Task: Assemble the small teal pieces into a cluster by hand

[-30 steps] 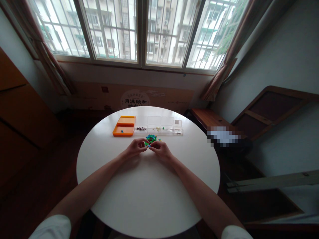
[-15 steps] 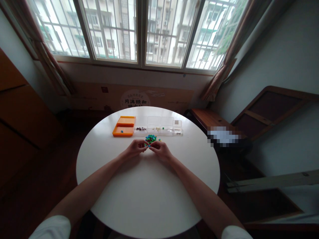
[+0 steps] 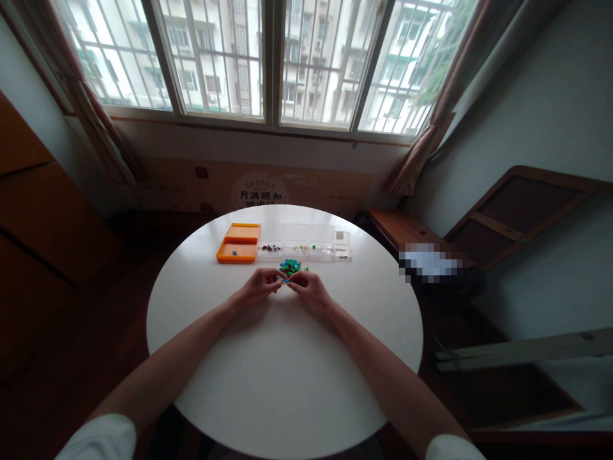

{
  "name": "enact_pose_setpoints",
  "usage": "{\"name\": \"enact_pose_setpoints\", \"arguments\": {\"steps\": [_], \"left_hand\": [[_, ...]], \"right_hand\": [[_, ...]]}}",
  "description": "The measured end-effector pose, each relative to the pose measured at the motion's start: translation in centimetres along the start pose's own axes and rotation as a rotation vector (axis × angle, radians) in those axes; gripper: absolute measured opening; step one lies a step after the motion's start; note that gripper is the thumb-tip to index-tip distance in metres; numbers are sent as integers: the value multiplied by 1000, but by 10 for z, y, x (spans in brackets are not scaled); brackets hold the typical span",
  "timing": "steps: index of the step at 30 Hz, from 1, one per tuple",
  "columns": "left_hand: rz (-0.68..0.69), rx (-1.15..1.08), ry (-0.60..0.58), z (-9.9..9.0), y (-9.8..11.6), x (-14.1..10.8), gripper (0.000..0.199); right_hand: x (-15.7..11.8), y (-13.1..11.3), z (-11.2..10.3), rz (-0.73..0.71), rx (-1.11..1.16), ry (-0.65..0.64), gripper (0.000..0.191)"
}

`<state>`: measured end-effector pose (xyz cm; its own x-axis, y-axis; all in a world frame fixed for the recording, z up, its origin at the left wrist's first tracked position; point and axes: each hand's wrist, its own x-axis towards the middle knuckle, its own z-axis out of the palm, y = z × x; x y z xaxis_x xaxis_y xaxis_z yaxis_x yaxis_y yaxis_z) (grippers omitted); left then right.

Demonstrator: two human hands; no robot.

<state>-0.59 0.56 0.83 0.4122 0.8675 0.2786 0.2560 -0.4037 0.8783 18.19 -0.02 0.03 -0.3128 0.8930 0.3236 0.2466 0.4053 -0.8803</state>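
My left hand (image 3: 264, 282) and my right hand (image 3: 306, 286) meet over the middle of the white round table (image 3: 282, 370). Both are closed in a pinch, fingertips almost touching around a tiny blue piece (image 3: 286, 280), whose exact kind is too small to make out. Just beyond my fingers lies a pile of small blue and green pieces (image 3: 290, 266). Behind it to the left, an orange box (image 3: 236, 259) stands with its lid raised and one small blue piece inside. To its right, clear plastic boxes (image 3: 294, 255) hold dark, pale and green pieces in separate compartments.
Past the table's far edge a printed cardboard panel (image 3: 330, 185) leans below the barred window. On the right is a wooden bench (image 3: 397, 223) with a blurred-out white item on it. An orange-brown cabinet (image 3: 43, 211) stands at the left.
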Motion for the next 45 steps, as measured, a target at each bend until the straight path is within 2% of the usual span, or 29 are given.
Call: {"name": "enact_pose_setpoints", "arguments": {"steps": [5, 32, 45], "left_hand": [[24, 9, -7, 1, 2, 0, 27], [26, -1, 2, 0, 0, 1, 28], [32, -21, 13, 1, -5, 2, 30]], "right_hand": [[1, 0, 0, -6, -4, -2, 23], [1, 2, 2, 26, 86, 5, 23], [0, -5, 0, 24, 75, 6, 20]]}}
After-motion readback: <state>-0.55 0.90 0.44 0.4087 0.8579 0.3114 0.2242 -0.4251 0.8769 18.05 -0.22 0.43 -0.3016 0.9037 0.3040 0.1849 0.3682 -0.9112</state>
